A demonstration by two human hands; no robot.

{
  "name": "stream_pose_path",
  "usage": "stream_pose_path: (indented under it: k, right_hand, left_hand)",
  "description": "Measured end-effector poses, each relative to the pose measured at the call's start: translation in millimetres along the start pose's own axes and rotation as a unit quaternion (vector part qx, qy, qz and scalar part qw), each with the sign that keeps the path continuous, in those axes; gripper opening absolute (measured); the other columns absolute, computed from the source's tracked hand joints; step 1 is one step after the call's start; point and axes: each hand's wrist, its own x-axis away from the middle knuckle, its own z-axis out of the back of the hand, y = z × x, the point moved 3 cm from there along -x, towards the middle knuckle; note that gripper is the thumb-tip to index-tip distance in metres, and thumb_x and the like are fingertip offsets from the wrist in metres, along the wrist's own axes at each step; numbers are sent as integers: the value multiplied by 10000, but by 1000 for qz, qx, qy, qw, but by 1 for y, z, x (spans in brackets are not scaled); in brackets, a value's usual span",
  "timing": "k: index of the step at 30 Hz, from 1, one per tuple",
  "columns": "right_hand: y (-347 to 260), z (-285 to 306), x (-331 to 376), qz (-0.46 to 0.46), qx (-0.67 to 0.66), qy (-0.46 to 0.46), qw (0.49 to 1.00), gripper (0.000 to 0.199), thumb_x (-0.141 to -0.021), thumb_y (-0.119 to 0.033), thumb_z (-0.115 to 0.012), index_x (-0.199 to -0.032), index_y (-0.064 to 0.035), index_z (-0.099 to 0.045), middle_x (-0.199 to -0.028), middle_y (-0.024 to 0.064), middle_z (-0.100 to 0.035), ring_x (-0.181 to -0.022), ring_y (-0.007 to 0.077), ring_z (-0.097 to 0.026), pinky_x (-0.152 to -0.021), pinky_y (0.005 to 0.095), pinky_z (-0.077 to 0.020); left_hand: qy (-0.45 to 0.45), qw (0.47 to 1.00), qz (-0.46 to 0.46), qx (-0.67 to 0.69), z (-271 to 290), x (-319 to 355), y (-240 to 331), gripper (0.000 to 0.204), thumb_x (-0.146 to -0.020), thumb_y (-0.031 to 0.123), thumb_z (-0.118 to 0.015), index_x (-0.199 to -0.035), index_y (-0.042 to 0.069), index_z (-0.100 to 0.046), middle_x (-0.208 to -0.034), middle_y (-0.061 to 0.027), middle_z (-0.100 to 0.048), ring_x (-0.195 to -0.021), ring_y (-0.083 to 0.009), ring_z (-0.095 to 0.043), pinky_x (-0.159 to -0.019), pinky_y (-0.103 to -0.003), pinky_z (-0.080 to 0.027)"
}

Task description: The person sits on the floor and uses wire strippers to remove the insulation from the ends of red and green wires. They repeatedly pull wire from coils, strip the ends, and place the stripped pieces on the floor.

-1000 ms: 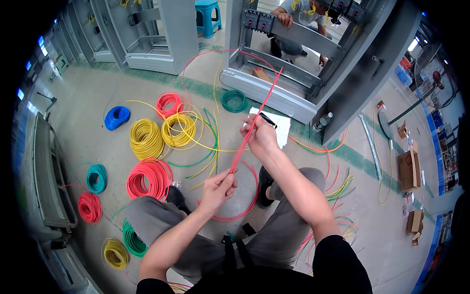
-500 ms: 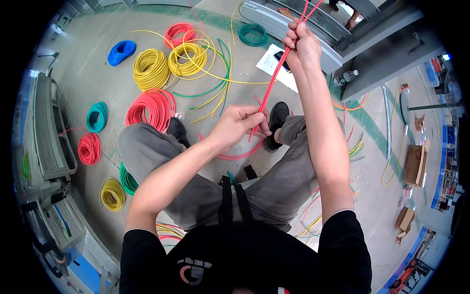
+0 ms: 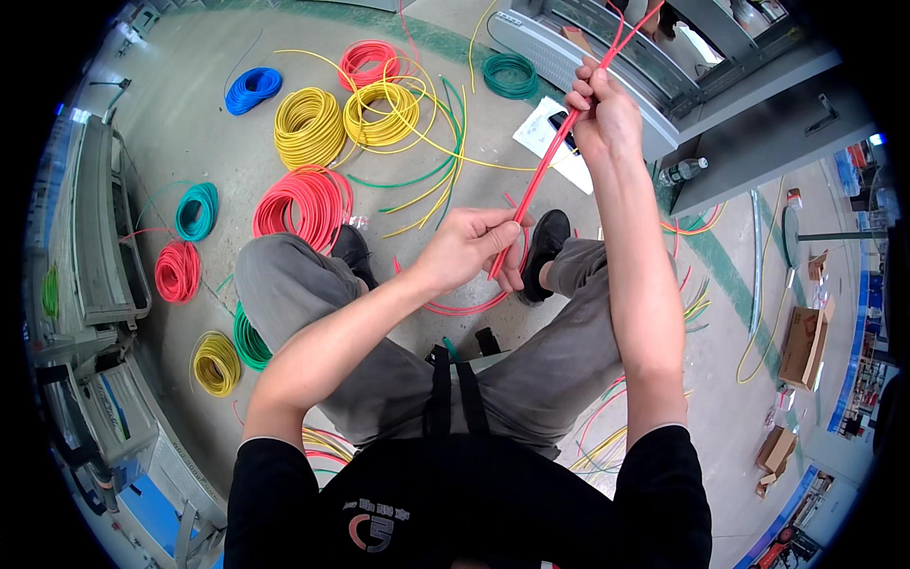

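Observation:
Several red wires (image 3: pixel 543 174) run side by side between my hands, slanting from between my knees up to the right. My left hand (image 3: pixel 476 247) pinches them near their lower ends, which poke out below the fingers. Farther up, my right hand (image 3: pixel 607 112) is closed round the same wires, and beyond it they spread apart toward the top edge. Below my left hand a loop of red wire (image 3: pixel 464 309) lies on the floor between my shoes. Loose green and yellow wire lengths (image 3: pixel 444 180) lie ahead of my left hand.
Coils of red wire (image 3: pixel 294 211), yellow wire (image 3: pixel 309 128), blue wire (image 3: pixel 253 90) and green wire (image 3: pixel 510 76) lie about the floor. A grey metal cabinet (image 3: pixel 758 133) stands at the right, a plastic bottle (image 3: pixel 683 171) beside it. Cardboard boxes (image 3: pixel 806 346) sit farther right.
The lower ends of the red wires now lie closer together at my left hand. Both hands keep hold of them, and the whole view has shifted slightly.

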Motion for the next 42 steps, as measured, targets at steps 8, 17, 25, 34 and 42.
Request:
stream_pose_path:
  k: [8, 17, 25, 34, 42]
  right_hand:
    - [3, -6, 4, -15, -27, -10, 999, 291, -993, -79, -399, -1198, 127, -416, -942, 126, -494, -698, 143, -419, -584, 273, -403]
    - [7, 0, 9, -22, -36, 20, 999, 269, -996, -90, -395, -1184, 99, -432, -892, 106, -502, -636, 120, -395, -529, 253, -368]
    - [6, 0, 11, -12, -34, 30, 999, 269, -1003, -111, -384, -1195, 74, -418, -849, 90, -497, -588, 96, -345, -483, 233, -317]
    - [4, 0, 16, 22, 16, 49, 998, 263, -993, -118, -410, -1181, 63, -446, -803, 65, -513, -525, 80, -332, -452, 223, -298]
    - [-43, -22, 131, 3, 234, 11, 972, 310, -979, -215, -497, -1153, 34, -557, -713, -11, -505, -491, 32, -365, -428, 192, -292]
  left_hand:
    - [-4, 999, -1, 46, 1, 3, -2, 412, -1011, 237, -406, -1274, -78, -445, -615, -106, -589, -563, -226, -659, -475, -283, -528]
    - [-8, 997, 19, 73, 1, 5, -7, 428, -1006, 247, -416, -1304, -60, -427, -617, -111, -580, -559, -241, -658, -482, -314, -549]
    - [-16, 995, 17, 93, -4, 4, -7, 417, -998, 211, -440, -1302, -74, -424, -635, -105, -575, -582, -248, -660, -502, -331, -563]
    - [-18, 999, 30, 40, -4, 6, -10, 359, -999, 158, -427, -1267, -79, -460, -725, -111, -616, -634, -225, -666, -599, -312, -569]
    - [6, 999, -47, 0, -12, 7, -15, 353, -1007, 186, -414, -1223, -83, -490, -959, -148, -643, -888, -209, -659, -781, -330, -549]
